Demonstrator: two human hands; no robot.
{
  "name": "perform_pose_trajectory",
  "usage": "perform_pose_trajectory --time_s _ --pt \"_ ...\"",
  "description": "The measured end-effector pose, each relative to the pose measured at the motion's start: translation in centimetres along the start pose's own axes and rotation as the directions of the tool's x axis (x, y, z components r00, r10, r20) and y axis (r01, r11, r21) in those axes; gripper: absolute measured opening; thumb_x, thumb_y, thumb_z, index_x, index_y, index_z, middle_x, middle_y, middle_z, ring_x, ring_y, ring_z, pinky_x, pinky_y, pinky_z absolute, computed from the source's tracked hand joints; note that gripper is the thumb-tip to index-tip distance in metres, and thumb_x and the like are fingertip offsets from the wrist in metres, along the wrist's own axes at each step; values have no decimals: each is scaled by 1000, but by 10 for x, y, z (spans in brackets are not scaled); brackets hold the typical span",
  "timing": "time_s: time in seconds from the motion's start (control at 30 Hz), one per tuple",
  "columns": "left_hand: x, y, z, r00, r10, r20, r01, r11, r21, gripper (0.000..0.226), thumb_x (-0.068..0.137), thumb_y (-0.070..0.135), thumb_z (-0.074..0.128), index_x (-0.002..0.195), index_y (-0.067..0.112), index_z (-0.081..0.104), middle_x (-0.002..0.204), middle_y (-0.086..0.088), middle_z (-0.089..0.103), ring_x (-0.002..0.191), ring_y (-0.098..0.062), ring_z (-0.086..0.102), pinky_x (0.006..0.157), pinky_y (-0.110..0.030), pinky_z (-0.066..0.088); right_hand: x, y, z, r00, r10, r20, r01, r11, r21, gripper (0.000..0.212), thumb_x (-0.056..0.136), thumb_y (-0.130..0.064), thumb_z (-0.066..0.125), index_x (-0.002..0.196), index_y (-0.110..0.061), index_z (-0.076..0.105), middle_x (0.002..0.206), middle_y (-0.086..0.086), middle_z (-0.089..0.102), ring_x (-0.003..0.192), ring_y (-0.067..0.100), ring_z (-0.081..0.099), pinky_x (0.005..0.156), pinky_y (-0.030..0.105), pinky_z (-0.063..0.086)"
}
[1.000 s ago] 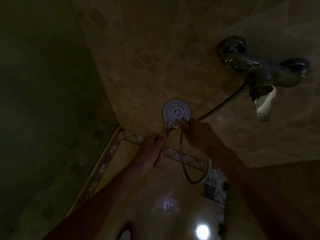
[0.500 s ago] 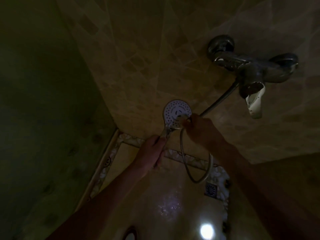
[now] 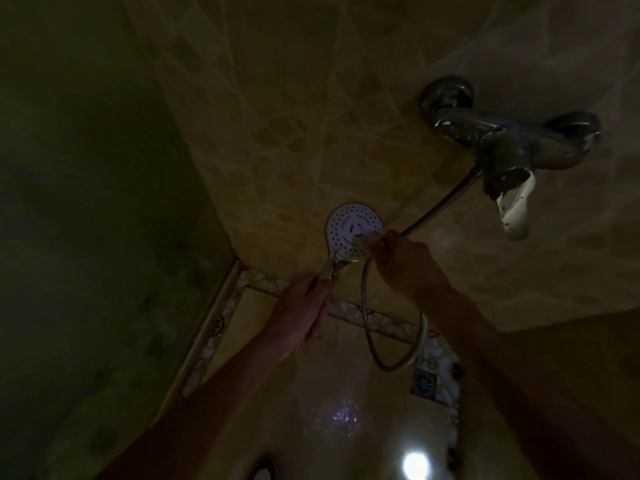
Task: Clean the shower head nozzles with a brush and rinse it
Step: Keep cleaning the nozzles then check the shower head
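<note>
- Right now my left hand [image 3: 301, 317] is wrapped round the handle, so the shower head [image 3: 354, 232] faces me, just past 12 o'clock of it.
- My right hand [image 3: 403, 261] pinches the small brush [image 3: 365, 238] at the face's 4 o'clock edge.
- I should scrub tiny circles and keep the handle steady.

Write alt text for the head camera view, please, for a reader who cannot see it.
In a dim tiled shower, the left hand grips the handle of a white shower head while the right hand holds a small brush against its nozzles. A metal hose loops up to the wall tap.
</note>
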State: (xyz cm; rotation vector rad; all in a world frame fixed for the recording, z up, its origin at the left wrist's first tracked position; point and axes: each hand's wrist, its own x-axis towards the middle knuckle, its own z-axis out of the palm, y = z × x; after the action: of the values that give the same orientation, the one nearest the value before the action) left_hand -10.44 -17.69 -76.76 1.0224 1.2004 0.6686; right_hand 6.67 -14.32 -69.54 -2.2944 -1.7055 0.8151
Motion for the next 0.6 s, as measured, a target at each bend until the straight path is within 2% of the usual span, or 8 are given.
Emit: perform_pose_trajectory --time_s 0.13,0.2,0.27,0.37,0.47,0.53,0.6 --pt "-1 -2 -3 1000 10 -26 -9 1000 24 35 97 38 46 77 10 53 46 -10 44 33 -18 35 32 -20 25 -4 11 -4 997 78 7 -78 996 40 41 99 -43 41 117 -9 56 120 15 62 105 28 58 73 22 35" --pt "-1 -4 -4 999 19 -26 -18 999 44 39 97 40 45 80 6 52 46 -11 44 31 -17 36 32 -18 26 -8 13 0 996 76 49 -77 997 9 40 99 -43 41 111 -9 56 119 16 63 95 24 58 68 22 34" --pt "-2 -5 -4 999 34 -17 -33 998 51 42 98 41 44 86 2 53 47 -15 43 31 -20 34 33 -18 25 -13 10 5 995 54 82 -55 998 16 43 99 -45 40 115 -8 56 118 14 63 93 20 56 65 22 31" --pt "-4 -6 -2 998 54 -10 -54 997 51 39 98 42 44 79 8 53 55 -20 47 37 -23 35 33 -20 26 -15 1 7 997 -26 69 29 998 -48 40 100 -41 36 116 -9 54 102 14 60 101 33 60 69 28 35" --pt "-7 -6 -4 998 63 2 -63 996 68 37 98 42 44 72 17 53 52 -18 45 38 -24 35 33 -23 26 -9 -4 -1 999 -4 43 7 998 -60 38 102 -34 37 121 -5 53 116 20 57 105 35 55 66 28 34" --pt "-8 -7 -5 998 58 -3 -57 996 74 37 98 42 44 72 16 52 45 -10 44 35 -22 34 34 -24 25 -6 -1 -8 997 78 -5 -78 997 2 41 100 -39 41 118 -4 53 120 19 59 105 31 56 59 25 29" --pt "-8 -6 -6 998 55 -8 -55 996 73 38 98 42 44 77 10 53 43 -7 43 34 -21 32 34 -23 25 -8 5 -8 995 102 1 -102 995 -1 43 99 -41 43 119 -5 54 123 17 60 109 28 56 62 19 29"
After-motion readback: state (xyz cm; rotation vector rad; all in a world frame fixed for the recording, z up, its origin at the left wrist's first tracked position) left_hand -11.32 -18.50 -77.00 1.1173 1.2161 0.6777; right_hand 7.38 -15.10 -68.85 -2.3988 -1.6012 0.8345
